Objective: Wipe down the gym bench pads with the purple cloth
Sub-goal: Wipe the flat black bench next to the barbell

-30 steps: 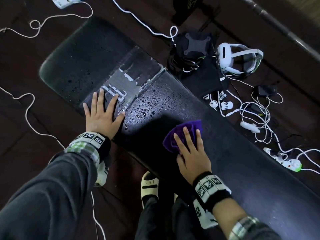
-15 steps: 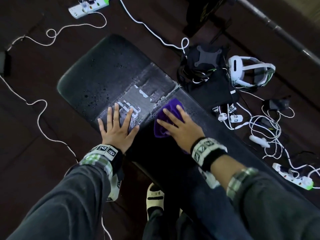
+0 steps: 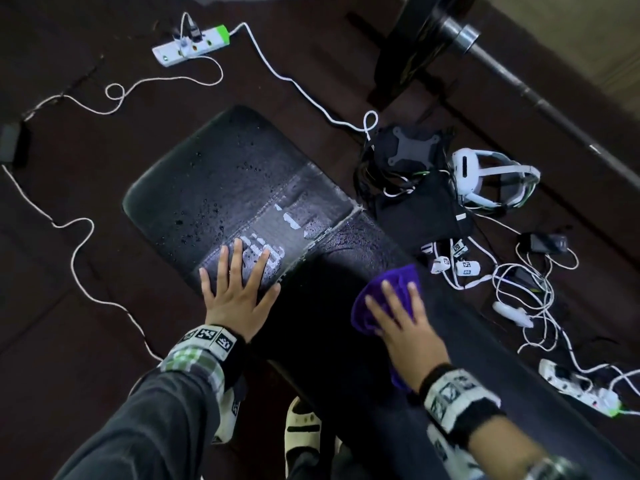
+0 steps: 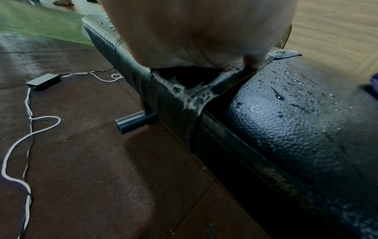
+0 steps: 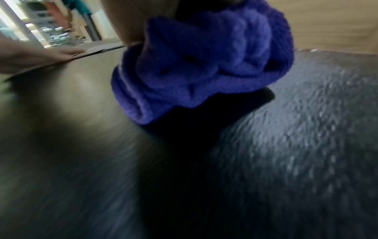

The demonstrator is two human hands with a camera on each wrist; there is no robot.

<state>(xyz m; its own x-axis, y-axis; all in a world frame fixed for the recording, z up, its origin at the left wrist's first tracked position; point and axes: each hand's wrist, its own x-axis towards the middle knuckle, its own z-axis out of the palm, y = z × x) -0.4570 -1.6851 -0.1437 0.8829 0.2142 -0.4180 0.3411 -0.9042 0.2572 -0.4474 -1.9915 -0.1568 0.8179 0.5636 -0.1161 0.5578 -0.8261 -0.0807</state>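
The black bench has a short seat pad (image 3: pixel 214 178) with a worn, peeling patch and a long pad (image 3: pixel 491 362), both speckled with water drops. My left hand (image 3: pixel 239 292) lies flat with spread fingers on the worn patch by the seam; in the left wrist view its palm (image 4: pixel 194 32) fills the top. My right hand (image 3: pixel 401 320) presses the bunched purple cloth (image 3: pixel 401 277) onto the long pad near its far edge, fingers straight. The right wrist view shows the cloth (image 5: pixel 204 72) bunched under the palm on the blurred pad (image 5: pixel 296 145).
White cables, two power strips (image 3: pixel 192 43) (image 3: pixel 581 389), a white headset (image 3: pixel 491 178) and a black bag (image 3: pixel 419 206) lie on the dark floor beside the bench. A barbell (image 3: pixel 519 74) crosses the top right. My sandalled foot (image 3: pixel 303 434) and a bench foot (image 4: pixel 135 122) are below.
My right hand has slid the cloth from the seam between the pads rightward along the long pad. The left hand stays flat on the worn patch.
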